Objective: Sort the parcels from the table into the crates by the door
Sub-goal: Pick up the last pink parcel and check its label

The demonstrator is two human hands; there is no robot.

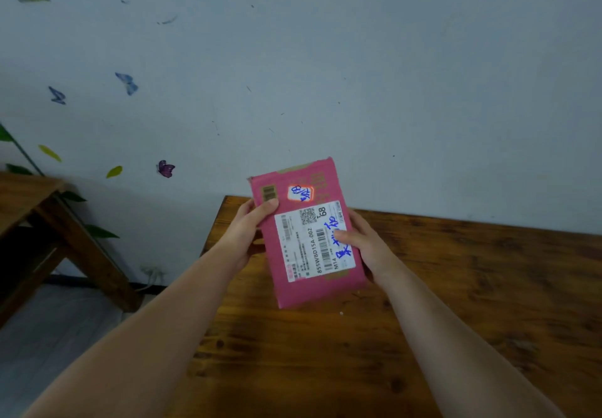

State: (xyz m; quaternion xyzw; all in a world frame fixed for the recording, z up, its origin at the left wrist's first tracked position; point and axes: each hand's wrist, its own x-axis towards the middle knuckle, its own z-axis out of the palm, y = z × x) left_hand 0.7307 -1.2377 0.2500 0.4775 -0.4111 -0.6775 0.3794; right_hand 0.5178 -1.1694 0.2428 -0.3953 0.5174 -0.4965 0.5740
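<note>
Both hands hold a flat pink parcel [303, 238] up above the wooden table [456, 303], label facing the person. The left hand [249, 227] clasps its left edge; the right hand [361, 245] grips the right, thumb on the label.

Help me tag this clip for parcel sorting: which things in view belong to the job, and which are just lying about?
Job: pink parcel, gripped by the left hand and the right hand; wooden table beneath it. No crates in view.

Just about: butterfly stickers and leaf decals on the wall; other wooden table at left.
</note>
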